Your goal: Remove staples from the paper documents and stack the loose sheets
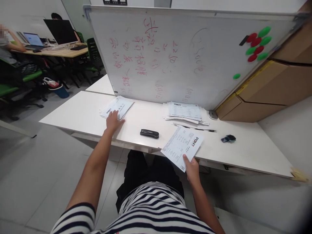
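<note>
My right hand (192,169) grips a printed paper sheet (182,146) by its near corner, thumb on top, tilted at the table's front edge. On the left, my left hand (113,123) rests with spread fingers at the near edge of a small paper stack (119,105). Between the hands lies a black stapler (149,133). Behind the held sheet sits a thicker, uneven pile of papers (186,110), with a thin dark strip (195,127) in front of it. All of these are on a white table (73,113).
A whiteboard (146,48) with red writing and magnets stands along the table's back. Cardboard boxes (265,87) are stacked at the right. A watch (229,138) lies on the table's right part. Farther left are a desk with a monitor (60,31), chairs and people.
</note>
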A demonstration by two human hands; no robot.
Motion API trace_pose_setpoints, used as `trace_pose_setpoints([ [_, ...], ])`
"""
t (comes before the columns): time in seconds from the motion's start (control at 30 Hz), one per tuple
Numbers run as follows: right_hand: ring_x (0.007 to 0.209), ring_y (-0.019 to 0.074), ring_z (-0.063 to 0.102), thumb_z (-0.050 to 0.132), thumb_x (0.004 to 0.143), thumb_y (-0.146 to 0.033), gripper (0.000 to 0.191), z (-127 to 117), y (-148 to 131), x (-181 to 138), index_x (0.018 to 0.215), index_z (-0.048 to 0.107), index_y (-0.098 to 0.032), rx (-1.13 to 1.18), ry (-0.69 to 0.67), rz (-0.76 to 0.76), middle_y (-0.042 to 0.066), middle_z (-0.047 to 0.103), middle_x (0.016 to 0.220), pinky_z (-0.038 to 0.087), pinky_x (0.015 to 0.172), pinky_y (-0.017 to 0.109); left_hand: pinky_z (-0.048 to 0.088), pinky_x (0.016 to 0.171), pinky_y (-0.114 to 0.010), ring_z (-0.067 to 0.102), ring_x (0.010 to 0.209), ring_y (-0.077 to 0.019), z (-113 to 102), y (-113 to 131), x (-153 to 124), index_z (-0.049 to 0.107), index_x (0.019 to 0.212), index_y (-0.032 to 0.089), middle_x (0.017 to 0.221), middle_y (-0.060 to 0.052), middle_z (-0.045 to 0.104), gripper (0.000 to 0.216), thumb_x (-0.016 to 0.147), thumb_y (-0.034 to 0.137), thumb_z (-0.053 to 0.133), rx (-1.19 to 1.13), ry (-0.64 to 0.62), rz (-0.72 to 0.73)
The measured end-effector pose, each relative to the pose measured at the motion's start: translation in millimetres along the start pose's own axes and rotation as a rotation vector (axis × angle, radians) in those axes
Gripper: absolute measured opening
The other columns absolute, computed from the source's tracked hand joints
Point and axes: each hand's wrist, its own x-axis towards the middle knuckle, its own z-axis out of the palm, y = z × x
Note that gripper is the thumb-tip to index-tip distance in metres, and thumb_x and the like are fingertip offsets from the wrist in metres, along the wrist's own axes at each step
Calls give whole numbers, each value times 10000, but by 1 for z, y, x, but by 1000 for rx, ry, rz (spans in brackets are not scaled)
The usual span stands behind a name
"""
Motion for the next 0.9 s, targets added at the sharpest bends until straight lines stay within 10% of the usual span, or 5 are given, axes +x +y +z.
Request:
trace_pose_setpoints([
  [0.63,1004,324,673,645,746,-543,496,1,10,-12,1061,689,-162,-108,48,-14,106,721,1074,542,873,456,394,967,-380,538,1165,-253,7,2,-5,580,1184,141,1231,-130,622,466,984,376,231,-64,108,-132],
  [0.9,968,337,681,724,687,-526,523,-15,-9,-2,1048,690,-149,-54,-205,139,112,725,1058,540,858,488,470,969,-368,633,1085,-205,-12,78,-104,627,1148,181,1121,-105,690,361,973,376,379,-392,475,209],
])
